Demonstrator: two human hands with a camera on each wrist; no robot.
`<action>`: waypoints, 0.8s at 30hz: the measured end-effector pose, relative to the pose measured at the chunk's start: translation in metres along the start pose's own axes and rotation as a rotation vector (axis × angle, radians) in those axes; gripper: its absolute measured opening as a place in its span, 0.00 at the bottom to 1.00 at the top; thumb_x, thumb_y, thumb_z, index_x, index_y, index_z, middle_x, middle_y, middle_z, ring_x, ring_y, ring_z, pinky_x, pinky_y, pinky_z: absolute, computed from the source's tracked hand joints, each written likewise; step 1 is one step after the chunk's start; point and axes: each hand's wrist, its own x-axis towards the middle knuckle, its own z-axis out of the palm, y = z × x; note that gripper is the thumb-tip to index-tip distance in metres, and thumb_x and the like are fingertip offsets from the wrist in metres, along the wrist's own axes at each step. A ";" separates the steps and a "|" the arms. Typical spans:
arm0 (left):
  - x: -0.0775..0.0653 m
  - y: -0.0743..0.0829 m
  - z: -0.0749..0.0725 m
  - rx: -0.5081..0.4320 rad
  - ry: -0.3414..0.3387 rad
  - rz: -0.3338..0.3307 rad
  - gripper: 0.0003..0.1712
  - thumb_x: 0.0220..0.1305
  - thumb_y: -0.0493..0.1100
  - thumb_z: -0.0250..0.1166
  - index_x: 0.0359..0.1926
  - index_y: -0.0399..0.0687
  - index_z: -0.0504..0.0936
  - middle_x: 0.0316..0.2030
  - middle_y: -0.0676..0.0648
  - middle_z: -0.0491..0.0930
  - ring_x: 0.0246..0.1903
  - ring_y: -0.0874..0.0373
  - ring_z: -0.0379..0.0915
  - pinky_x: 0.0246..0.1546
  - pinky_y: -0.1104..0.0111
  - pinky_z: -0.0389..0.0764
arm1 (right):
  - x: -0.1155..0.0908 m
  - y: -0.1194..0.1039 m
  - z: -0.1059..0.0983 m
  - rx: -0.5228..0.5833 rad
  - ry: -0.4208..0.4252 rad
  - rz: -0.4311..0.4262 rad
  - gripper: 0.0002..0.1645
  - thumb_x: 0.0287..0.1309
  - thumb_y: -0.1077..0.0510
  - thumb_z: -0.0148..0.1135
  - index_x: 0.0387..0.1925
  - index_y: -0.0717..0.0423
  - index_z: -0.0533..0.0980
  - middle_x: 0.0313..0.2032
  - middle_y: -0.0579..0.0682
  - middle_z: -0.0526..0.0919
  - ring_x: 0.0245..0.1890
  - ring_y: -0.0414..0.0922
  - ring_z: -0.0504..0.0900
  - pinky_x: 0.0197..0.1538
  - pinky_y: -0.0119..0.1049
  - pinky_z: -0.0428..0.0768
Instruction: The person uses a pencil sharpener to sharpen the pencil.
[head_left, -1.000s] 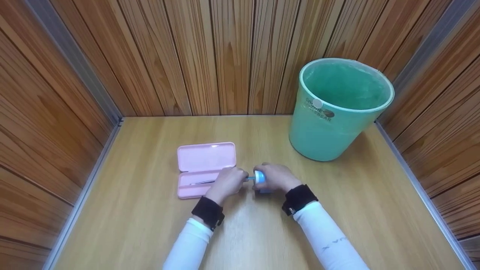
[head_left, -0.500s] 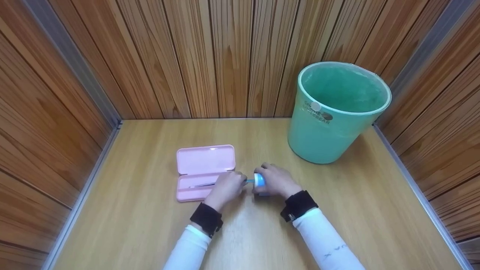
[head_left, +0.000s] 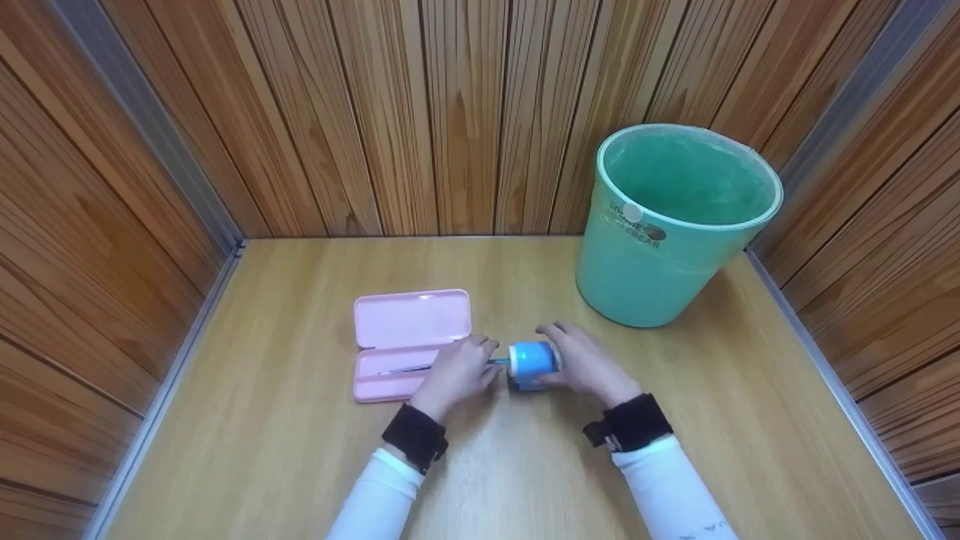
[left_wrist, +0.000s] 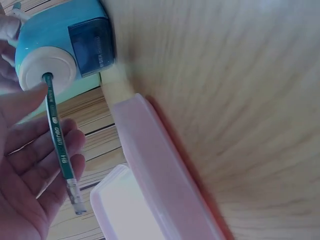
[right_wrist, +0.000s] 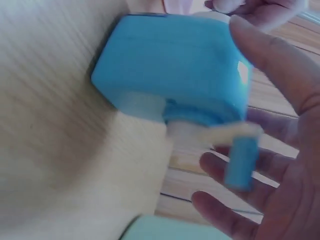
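Through the head camera I see a pale green bin [head_left: 637, 281] standing upright at the far right of the wood-grain tabletop [head_left: 292, 315], wider at its mouth, with a thin sheer liner [head_left: 690, 180] inside and dark lettering [head_left: 637, 226] below the rim. Around it I make out a brown plank-patterned back wall [head_left: 461, 112] and matching side walls [head_left: 90, 217], with grey strips [head_left: 154, 124] running down the corners.

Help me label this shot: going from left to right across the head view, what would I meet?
Open pink rectangular plastic case, the person's left hand, boxy blue plastic sharpener, the person's right hand, tapered mint-green round bin.
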 end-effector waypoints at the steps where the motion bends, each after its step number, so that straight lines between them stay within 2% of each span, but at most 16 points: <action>1: 0.001 0.002 -0.001 -0.003 -0.004 0.000 0.22 0.61 0.47 0.68 0.52 0.40 0.81 0.44 0.42 0.82 0.43 0.49 0.80 0.43 0.59 0.81 | -0.004 0.001 -0.001 0.015 -0.004 0.018 0.48 0.42 0.44 0.79 0.65 0.53 0.70 0.59 0.58 0.75 0.57 0.57 0.75 0.56 0.55 0.75; 4: 0.003 0.009 -0.004 -0.007 0.001 -0.008 0.27 0.60 0.46 0.68 0.58 0.38 0.78 0.50 0.41 0.81 0.49 0.47 0.78 0.51 0.58 0.78 | -0.017 0.004 -0.003 0.065 -0.034 0.087 0.49 0.43 0.46 0.79 0.66 0.55 0.68 0.56 0.57 0.78 0.54 0.54 0.78 0.53 0.52 0.77; 9: 0.008 0.027 -0.006 0.012 0.026 0.014 0.29 0.58 0.43 0.68 0.60 0.37 0.76 0.52 0.41 0.80 0.52 0.48 0.76 0.55 0.59 0.75 | -0.033 0.007 -0.003 0.119 -0.077 0.175 0.37 0.48 0.47 0.76 0.58 0.56 0.74 0.45 0.51 0.82 0.44 0.47 0.80 0.46 0.46 0.80; 15: 0.013 0.046 -0.005 0.013 -0.032 0.046 0.38 0.55 0.45 0.71 0.65 0.38 0.71 0.60 0.40 0.74 0.60 0.47 0.69 0.62 0.55 0.68 | -0.040 0.006 -0.003 0.097 -0.055 0.151 0.16 0.56 0.56 0.71 0.44 0.57 0.80 0.34 0.49 0.81 0.32 0.44 0.77 0.39 0.43 0.79; 20: 0.020 0.059 0.003 0.066 -0.084 0.038 0.37 0.59 0.48 0.69 0.67 0.40 0.70 0.64 0.40 0.70 0.64 0.47 0.64 0.65 0.55 0.63 | -0.045 0.005 -0.002 0.074 -0.026 0.092 0.10 0.59 0.62 0.67 0.42 0.58 0.81 0.32 0.45 0.79 0.33 0.43 0.77 0.40 0.44 0.79; 24: 0.026 0.066 0.011 0.126 -0.080 0.039 0.33 0.62 0.48 0.66 0.65 0.40 0.70 0.61 0.41 0.72 0.63 0.48 0.66 0.64 0.56 0.65 | -0.046 0.005 0.000 0.086 -0.018 0.085 0.05 0.63 0.61 0.63 0.40 0.57 0.81 0.29 0.43 0.78 0.31 0.42 0.76 0.38 0.42 0.78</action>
